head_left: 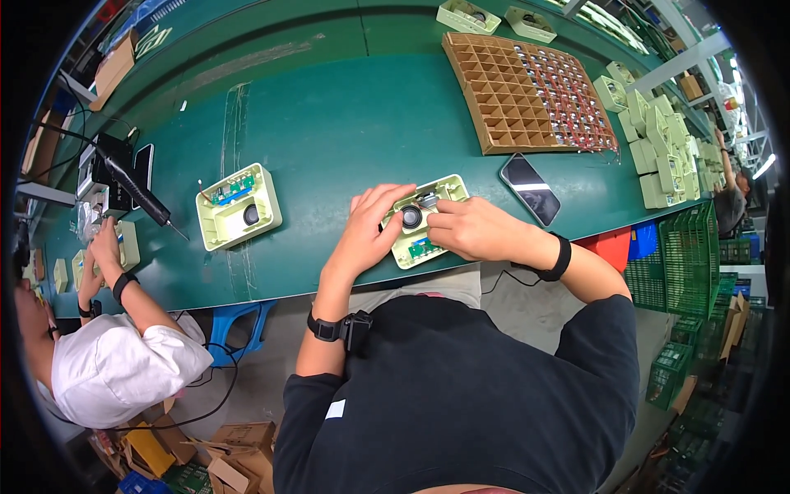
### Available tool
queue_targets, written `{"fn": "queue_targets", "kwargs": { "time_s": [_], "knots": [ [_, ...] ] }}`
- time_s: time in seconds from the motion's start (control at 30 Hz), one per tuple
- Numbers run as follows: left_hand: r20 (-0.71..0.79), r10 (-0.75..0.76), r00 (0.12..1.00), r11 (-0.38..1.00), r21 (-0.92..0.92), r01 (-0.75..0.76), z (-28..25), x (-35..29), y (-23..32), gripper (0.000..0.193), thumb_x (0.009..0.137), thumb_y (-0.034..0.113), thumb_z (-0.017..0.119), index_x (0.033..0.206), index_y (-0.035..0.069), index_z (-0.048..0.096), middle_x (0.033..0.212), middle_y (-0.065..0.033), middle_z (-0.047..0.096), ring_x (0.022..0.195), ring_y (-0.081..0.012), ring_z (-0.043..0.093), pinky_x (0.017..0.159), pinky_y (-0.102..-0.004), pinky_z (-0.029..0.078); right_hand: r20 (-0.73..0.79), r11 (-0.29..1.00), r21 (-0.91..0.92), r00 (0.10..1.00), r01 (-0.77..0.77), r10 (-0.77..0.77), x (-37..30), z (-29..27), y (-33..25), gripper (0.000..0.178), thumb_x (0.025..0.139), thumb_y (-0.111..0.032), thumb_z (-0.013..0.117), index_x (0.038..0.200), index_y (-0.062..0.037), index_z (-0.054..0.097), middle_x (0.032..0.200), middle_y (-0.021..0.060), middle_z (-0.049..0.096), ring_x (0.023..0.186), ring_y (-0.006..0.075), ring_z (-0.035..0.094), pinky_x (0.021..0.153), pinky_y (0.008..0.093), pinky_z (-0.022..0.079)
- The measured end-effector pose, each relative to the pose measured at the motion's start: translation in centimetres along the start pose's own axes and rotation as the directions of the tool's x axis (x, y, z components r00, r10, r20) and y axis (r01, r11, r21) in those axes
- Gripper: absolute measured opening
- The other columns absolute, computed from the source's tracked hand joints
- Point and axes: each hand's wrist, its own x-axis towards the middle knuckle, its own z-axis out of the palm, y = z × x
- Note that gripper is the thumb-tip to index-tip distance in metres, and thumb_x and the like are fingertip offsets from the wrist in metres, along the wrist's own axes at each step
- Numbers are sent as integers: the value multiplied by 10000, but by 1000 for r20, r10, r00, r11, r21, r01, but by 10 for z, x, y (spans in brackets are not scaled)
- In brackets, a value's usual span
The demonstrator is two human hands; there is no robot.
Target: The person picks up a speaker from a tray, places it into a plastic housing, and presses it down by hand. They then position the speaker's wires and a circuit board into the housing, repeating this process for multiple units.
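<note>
A pale green plastic housing [452, 188] lies open side up in front of me at the table's near edge. Inside it are a round black speaker [410, 218], a small green circuit board [423, 248] and a silvery part [427, 200]. My left hand [366, 229] grips the housing's left side, its fingers over the rim and its thumb beside the speaker. Over the right side, my right hand [467, 231] is closed, fingertips pressed together inside the housing; whatever they pinch is hidden. A second open housing [274, 216], with a circuit board and a speaker, stands to the left.
A phone [531, 190] lies right of my hands, near a divided cardboard tray [504, 99] part-filled with wired parts. Pale green housings [658, 148] are piled at right. An electric screwdriver [136, 185] hangs at left, where a co-worker's hands [104, 251] work. Green crates [687, 255] stand at right.
</note>
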Motion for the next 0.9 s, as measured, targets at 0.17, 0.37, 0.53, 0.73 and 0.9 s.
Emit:
{"fn": "queue_targets", "kwargs": {
  "time_s": [0.17,0.37,0.53,0.73,0.9],
  "knots": [
    [0,-1,1000,1000,15,1,-2,1,1,445,944,68,593,1386,94,642,1308,-93,658,1216,-272,588,1018,-386,382,48,982,-178,997,68,-60,12,-1,-9,111,781,-144,684,783,-40,645,879,61,608,871,222,633,568,369,553],
    [4,25,1000,999,29,-25,0,1,1,445,951,63,592,1392,99,639,1316,-96,657,1218,-278,589,1023,-387,384,173,896,-423,983,137,-69,34,8,-30,136,742,-159,689,742,-22,693,817,69,616,818,207,632,537,344,539],
    [-4,19,1000,999,30,-19,1,-1,1,445,957,59,591,1397,103,636,1319,-98,656,1220,-281,590,1032,-390,385,248,849,-514,969,125,7,38,10,-37,157,734,-168,689,726,-15,719,797,90,635,775,221,638,534,340,531],
    [7,6,1000,999,33,-7,0,0,2,439,963,61,587,1397,103,637,1314,-96,656,1218,-277,592,1038,-393,384,35,943,-328,999,45,-36,27,15,-20,134,740,-158,705,708,-29,717,796,92,650,738,254,653,537,397,537],
    [-1,21,1000,1000,21,-21,0,4,3,434,964,62,585,1393,94,637,1310,-96,657,1214,-274,594,1039,-391,383,-49,957,-291,999,-24,10,34,0,-8,133,741,-170,750,717,-42,723,775,90,640,743,265,659,570,429,555]
  ]
}}
